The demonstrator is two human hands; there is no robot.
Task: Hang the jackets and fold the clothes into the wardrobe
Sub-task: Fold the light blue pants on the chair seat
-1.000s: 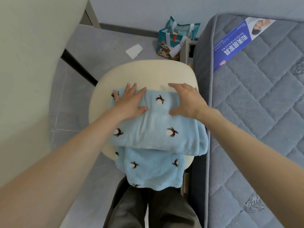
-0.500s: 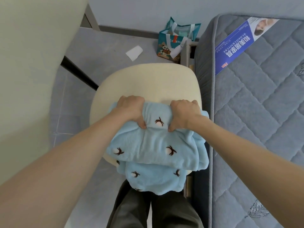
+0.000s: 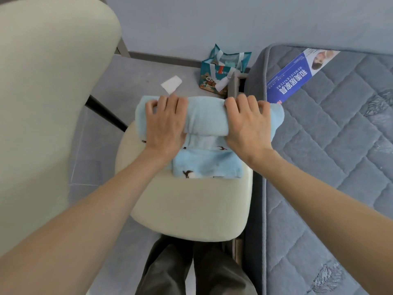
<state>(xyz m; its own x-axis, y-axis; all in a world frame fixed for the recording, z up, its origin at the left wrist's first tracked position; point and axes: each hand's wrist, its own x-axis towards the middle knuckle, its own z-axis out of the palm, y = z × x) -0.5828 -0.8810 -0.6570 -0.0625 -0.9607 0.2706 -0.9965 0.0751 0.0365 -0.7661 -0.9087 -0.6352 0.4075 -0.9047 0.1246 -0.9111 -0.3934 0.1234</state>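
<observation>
Gripping blue garment (image 3: 204,116), left hand (image 3: 168,124), right hand (image 3: 248,125), over cream chair (image 3: 191,206)

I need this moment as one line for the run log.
step: folding | left grip: holds blue garment | right grip: holds blue garment | support: cream chair seat

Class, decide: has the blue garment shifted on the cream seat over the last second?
Yes. The blue garment moved away from the near edge of the cream seat to its far edge.
</observation>
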